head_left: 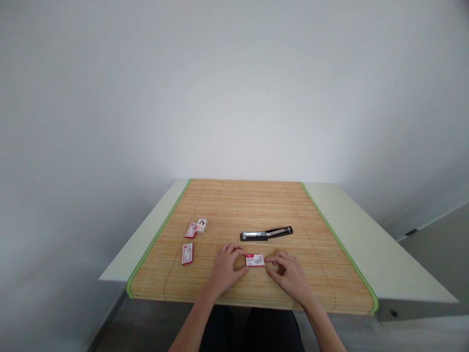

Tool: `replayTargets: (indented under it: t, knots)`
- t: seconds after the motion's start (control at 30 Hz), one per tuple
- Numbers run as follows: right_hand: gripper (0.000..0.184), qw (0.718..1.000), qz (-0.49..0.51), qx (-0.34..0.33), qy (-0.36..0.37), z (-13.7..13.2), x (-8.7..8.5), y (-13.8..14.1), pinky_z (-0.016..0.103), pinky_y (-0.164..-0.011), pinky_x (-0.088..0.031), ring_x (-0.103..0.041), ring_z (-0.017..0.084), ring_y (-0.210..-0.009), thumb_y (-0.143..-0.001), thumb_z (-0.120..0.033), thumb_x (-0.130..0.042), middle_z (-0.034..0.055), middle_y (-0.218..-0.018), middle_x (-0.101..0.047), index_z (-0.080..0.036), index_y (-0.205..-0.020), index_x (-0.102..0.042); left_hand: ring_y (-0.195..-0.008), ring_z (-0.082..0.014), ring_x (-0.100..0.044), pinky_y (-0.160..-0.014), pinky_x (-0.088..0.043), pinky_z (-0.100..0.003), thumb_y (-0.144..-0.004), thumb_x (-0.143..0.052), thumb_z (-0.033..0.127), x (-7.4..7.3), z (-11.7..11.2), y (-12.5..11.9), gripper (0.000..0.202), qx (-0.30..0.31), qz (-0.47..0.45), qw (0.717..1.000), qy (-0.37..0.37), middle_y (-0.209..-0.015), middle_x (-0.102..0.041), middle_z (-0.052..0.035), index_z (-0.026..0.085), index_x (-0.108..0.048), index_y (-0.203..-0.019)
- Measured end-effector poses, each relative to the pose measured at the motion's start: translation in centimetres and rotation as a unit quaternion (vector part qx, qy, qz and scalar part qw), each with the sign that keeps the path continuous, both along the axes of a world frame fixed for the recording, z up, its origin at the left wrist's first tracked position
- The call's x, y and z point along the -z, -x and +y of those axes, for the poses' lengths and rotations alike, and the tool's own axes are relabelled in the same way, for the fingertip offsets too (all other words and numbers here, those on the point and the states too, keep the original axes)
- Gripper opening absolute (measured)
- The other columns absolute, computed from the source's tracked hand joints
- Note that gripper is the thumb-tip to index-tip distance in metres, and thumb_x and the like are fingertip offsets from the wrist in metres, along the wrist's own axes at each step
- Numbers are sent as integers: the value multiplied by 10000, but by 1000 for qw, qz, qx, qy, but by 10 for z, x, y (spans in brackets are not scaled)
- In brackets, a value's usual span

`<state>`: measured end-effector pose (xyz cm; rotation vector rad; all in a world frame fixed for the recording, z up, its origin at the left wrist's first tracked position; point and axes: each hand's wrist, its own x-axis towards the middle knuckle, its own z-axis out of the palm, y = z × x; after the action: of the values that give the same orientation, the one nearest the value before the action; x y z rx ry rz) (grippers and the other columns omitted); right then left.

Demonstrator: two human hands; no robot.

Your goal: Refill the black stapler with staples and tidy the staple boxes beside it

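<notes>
A small red-and-white staple box [254, 260] lies flat near the front of the mat, between my two hands. My left hand [229, 268] holds the box's left end, thumb at the lower corner and fingers at the upper one. At the right end, my right hand [287, 274] has its thumb and forefinger apart, the fingertips touching or very close to the box. Just beyond the hands, a black stapler [266, 234] is swung wide open, its metal magazine showing on the left half.
A second red-and-white box [187, 253] lies to the left. Behind it, another such box [190, 230] touches a small white box [201, 225]. A green-edged bamboo mat [249, 200] covers the middle of the white table [351, 234], which meets the wall at its back.
</notes>
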<state>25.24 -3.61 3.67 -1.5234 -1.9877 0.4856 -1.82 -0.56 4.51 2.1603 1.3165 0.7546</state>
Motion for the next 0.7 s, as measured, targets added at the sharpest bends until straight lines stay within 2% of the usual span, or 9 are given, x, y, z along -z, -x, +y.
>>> replayTargets:
  t: [0.2, 0.3, 0.4, 0.53, 0.7]
  knots:
    - [197, 1000, 19, -2, 18, 5, 2, 5, 385, -890, -447, -628, 258, -968, -882, -448, -688, 28, -965, -703, -314, -1000, -771, -1242, -270, -510, -1101, -369, -454, -826, -764, 343, -1, 4, -5, 365, 12, -4, 1000, 5, -1315, -647, -11, 329, -706, -1186]
    - [322, 999, 28, 5, 19, 10, 3, 4, 367, -865, -453, -626, 242, -909, -847, -451, -731, 19, -944, -690, -304, -1133, -732, -1249, -269, -511, -1111, -359, -454, -819, -782, 367, 1, 6, -3, 384, 17, -5, 1000, 5, -1315, -654, -8, 332, -711, -1195]
    - [407, 999, 26, -27, 24, 15, 1, 1, 360, -879, -451, -622, 235, -928, -852, -441, -730, 13, -966, -682, -337, -1243, -695, -1241, -264, -521, -1110, -363, -445, -815, -797, 391, 3, 7, 0, 384, 18, -11, 1000, 0, -1302, -662, -13, 329, -722, -1186]
    - [337, 998, 23, -47, 41, 20, -4, -10, 353, -862, -460, -617, 234, -908, -863, -446, -713, 19, -921, -663, -326, -1176, -739, -1222, -254, -542, -1086, -404, -424, -845, -771, 380, 2, 7, 6, 331, 18, -33, 999, 5, -1277, -668, -27, 309, -730, -1166]
    - [391, 997, 36, -34, 57, 20, -7, -31, 367, -850, -478, -609, 243, -893, -853, -452, -703, 31, -909, -660, -295, -1210, -733, -1232, -258, -548, -1091, -419, -436, -859, -744, 363, 0, 9, 14, 327, 16, -44, 999, 17, -1285, -666, -45, 295, -726, -1179]
